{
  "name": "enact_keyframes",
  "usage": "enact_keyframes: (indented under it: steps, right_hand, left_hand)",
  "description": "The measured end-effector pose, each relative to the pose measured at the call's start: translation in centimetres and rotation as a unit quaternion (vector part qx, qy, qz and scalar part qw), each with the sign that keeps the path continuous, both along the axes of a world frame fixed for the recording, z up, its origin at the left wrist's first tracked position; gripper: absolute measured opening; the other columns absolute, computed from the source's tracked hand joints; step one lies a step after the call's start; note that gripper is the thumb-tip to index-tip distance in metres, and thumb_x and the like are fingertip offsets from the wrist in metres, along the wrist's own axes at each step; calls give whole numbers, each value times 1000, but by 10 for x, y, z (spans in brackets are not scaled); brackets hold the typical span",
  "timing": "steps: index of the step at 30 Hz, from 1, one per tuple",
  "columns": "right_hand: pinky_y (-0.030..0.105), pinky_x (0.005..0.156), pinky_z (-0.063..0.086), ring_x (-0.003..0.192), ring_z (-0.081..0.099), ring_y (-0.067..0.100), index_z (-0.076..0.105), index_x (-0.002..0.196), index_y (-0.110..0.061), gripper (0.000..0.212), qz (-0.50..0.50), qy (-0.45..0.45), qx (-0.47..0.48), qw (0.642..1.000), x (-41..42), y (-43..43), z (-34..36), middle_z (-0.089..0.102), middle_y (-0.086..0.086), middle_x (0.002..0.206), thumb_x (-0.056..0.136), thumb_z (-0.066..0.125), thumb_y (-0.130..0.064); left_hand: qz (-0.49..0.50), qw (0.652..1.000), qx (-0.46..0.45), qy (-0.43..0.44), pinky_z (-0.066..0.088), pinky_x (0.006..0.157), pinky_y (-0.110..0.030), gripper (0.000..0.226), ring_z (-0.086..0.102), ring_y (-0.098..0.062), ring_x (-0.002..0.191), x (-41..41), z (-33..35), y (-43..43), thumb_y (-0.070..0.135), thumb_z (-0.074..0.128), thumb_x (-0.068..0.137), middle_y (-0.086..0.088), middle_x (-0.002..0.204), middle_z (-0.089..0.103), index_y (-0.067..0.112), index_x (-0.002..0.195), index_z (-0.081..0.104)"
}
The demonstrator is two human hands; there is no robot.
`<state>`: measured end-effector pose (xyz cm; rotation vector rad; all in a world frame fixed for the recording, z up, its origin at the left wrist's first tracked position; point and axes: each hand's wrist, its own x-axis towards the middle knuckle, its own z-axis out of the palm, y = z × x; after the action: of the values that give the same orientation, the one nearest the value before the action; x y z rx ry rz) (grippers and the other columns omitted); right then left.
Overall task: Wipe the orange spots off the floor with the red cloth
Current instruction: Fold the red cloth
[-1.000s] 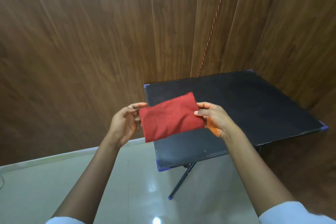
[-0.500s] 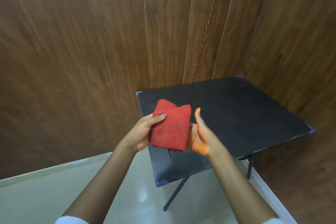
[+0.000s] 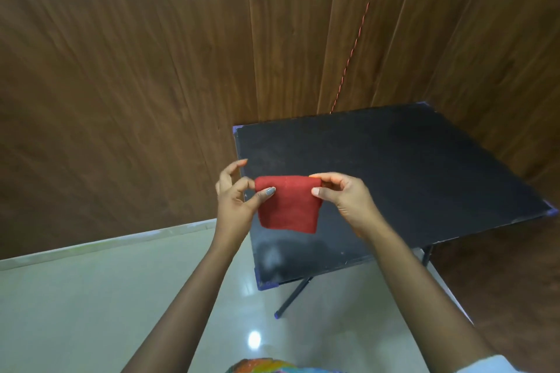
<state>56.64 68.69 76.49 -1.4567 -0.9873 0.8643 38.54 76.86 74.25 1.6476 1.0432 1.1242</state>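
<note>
Ahead of you stands a black folding table [image 3: 409, 166] with purple corner caps, pushed into the corner of dark wood-panelled walls [image 3: 121, 85]. You can see one of its thin dark legs [image 3: 292, 297] angling down to a purple foot. A thin red cord [image 3: 357, 36] runs down the panelling to the table's far edge. A pale skirting strip [image 3: 106, 244] lines the left wall's base.

We're indoors, in the corner of a plain room, likely a home or a small office. Dark wood-grain wall panels [image 3: 151, 85] meet at the corner, glossy pale floor tiles [image 3: 75, 312] throw back a ceiling light, and a black folding table [image 3: 409, 166] sits tucked against the walls.
</note>
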Motion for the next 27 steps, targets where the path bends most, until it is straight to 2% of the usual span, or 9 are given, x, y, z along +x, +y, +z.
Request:
enact_keyframes:
  steps: [4,9,14,17,19,21,23,25,27]
  right_hand:
    - [12,71,40,75,51,4,65,76,-17,11,-2,-51,-40,998,11,0,-7,52,-3,84,87,64,-18]
    - [45,79,56,87,67,26,64,103,-5,39,15,256,-178,950,10,2,-48,71,13,95,96,47,-39]
    - [30,60,57,76,70,22,54,121,3,37,48,323,-226,918,16,5,-91,70,13,93,86,61,-1]
    - [21,55,54,73,64,19,47,127,1,46,7,232,-251,940,13,15,-119,64,8,89,83,58,11]
    - [22,62,54,74,61,19,47,128,-1,48,-12,136,-263,955,11,21,-138,61,6,86,83,59,10]
    - [32,80,53,85,61,23,46,133,-6,52,-26,59,-268,961,8,24,-153,62,9,96,84,62,3]
    - [39,95,47,105,57,26,43,138,-14,54,-11,-74,-277,958,4,20,-165,57,11,117,88,63,-11]
    - [37,102,39,121,45,25,46,138,-19,46,1,-240,-244,940,-2,10,-175,48,8,133,93,55,-21]
    - [34,105,33,129,36,21,49,135,-21,39,27,-350,-204,914,-6,-1,-181,43,4,143,97,46,-22]
  left_hand:
    - [-50,980,-130,-143,39,65,-23,25,46,-4,65,8,-9,-10,39,65,75,8,66,52,20,63,55]
    - [-112,906,-355,-202,56,72,-28,40,68,-21,87,21,-43,-23,18,67,78,-13,104,68,5,114,56]
    - [-36,882,-438,-172,56,72,-36,25,68,-28,80,23,-92,-32,-4,55,86,-19,95,67,0,110,53]
    - [29,880,-448,-152,59,65,-33,14,70,-24,73,32,-116,-34,-3,47,91,-17,90,67,5,100,54]
    - [55,895,-435,-84,58,73,-39,15,68,-28,82,39,-129,-34,3,46,93,-18,96,66,6,106,54]
    - [59,935,-333,108,51,87,-42,23,61,-32,99,41,-140,-34,17,47,96,-18,110,61,6,114,54]
    - [89,931,-220,276,44,92,-40,36,50,-33,113,34,-152,-39,27,51,94,-17,123,51,4,121,52]
    - [95,931,-96,340,42,96,-41,41,44,-33,121,26,-156,-48,24,52,93,-16,134,45,4,128,48]
    - [-16,909,68,412,38,104,-44,41,42,-32,130,22,-166,-52,21,46,94,-13,144,43,8,132,48]
